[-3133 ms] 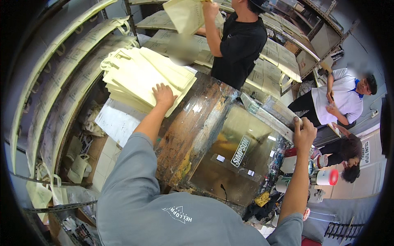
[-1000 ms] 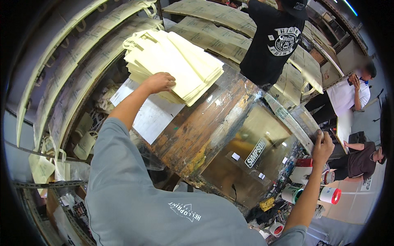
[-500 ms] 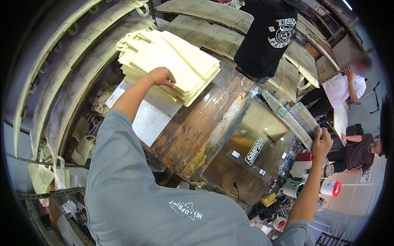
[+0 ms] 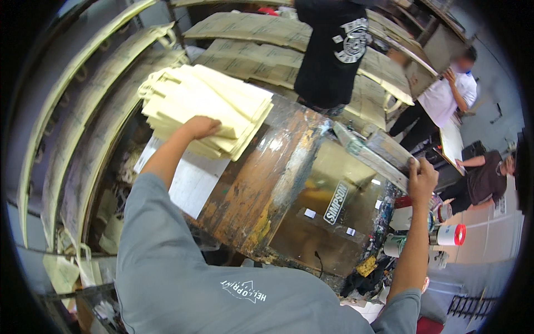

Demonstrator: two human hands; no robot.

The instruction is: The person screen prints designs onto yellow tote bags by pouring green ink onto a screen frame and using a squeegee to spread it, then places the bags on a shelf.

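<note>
Head view: fingers of the left hand [image 4: 204,127] are half curled at the near edge of the bags [image 4: 208,94], roughly on the upper layers; whether one's actually pinched can't be told. The right hand [image 4: 423,177] is mostly closed at the near end of the frame [image 4: 372,159], but how firmly that's gripped is hidden.

The bags are piled, a bit fanned out, at the far left of the table [image 4: 239,195], partly over a white sheet [image 4: 194,181], with handles pointed left. Going by looks, they're probably light, floppy and hard to damage, though easily creased or picked up in twos. A loose near corner would be the best place to take hold. The frame looks stiff and likely heavier, so it'd be better held by its end.

Pose-wise, the arms are spread wide: the left is stretched forward over the pile's edge, the right is raised on the other side, elbow bent. Between them a glossy panel [image 4: 300,236] is set on the table. Further out, a co-worker [image 4: 325,67] in black is seen beside loaded racks [image 4: 250,29].
</note>
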